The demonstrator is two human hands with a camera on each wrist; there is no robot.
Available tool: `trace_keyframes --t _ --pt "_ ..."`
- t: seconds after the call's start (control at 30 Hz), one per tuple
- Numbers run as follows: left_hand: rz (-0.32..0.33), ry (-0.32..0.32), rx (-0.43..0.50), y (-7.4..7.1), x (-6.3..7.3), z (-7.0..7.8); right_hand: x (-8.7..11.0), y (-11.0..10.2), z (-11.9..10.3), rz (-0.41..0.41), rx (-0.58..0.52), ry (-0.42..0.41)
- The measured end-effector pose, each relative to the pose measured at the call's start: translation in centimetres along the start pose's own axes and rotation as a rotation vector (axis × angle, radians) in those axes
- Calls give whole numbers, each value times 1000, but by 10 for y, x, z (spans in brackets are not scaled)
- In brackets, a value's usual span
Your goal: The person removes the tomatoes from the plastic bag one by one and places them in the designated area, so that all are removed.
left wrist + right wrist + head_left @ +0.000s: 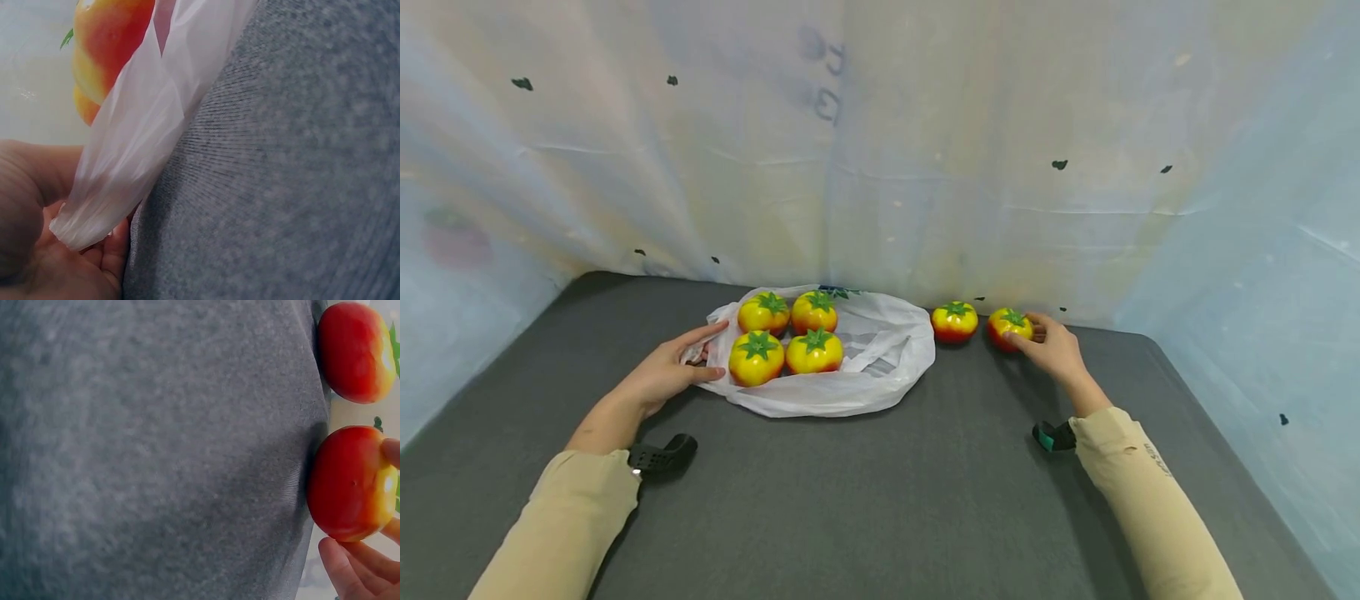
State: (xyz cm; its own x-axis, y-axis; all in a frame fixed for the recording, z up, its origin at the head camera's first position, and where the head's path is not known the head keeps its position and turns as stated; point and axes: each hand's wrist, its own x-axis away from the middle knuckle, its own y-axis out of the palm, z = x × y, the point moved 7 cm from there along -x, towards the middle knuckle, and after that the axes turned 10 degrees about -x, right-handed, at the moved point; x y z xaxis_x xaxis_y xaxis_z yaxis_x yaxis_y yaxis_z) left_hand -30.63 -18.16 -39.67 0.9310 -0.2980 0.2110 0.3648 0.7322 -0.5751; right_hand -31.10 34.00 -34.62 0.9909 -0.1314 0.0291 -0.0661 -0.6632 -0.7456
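Note:
My left hand (pixel 658 375) is at the left end of a white plastic bag (pixel 891 392), thumb and fingers round its gathered edge. In the left wrist view, the bag's end (pixel 94 212) lies in the palm between thumb and curled fingers. Several yellow-and-red tomatoes (pixel 757 358) with green star-shaped tops sit together in the bag's left half. On the right, my right hand (pixel 1060 352) holds a tomato (pixel 1006 327), thumb on the near side and fingers on the far side. Another tomato (pixel 955 323) stands between that one and the bag.
All of this rests on a dark grey cloth-covered table (pixel 865 508). Pale sheeting (pixel 925 167) hangs close behind the tomatoes and along both sides. Each wrist carries a black band (pixel 662 457) with a part jutting inward.

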Motion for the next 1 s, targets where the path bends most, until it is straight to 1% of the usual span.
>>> trace_keyframes --t 0.17,0.37,0.6,0.8,1.0 --pt "4 6 2 0 -1 2 1 -2 0 -7 1 5" --pt "3 -5 2 0 0 1 2 -6 -4 -6 -2 -3" --pt "2 -18 -12 0 0 -1 7 -13 -7 -3 -6 8" --pt "1 -17 -1 1 -1 -2 11 -23 -14 13 -30 -19" --pt "5 -26 -1 1 -1 -2 14 -28 -20 23 -60 -35"
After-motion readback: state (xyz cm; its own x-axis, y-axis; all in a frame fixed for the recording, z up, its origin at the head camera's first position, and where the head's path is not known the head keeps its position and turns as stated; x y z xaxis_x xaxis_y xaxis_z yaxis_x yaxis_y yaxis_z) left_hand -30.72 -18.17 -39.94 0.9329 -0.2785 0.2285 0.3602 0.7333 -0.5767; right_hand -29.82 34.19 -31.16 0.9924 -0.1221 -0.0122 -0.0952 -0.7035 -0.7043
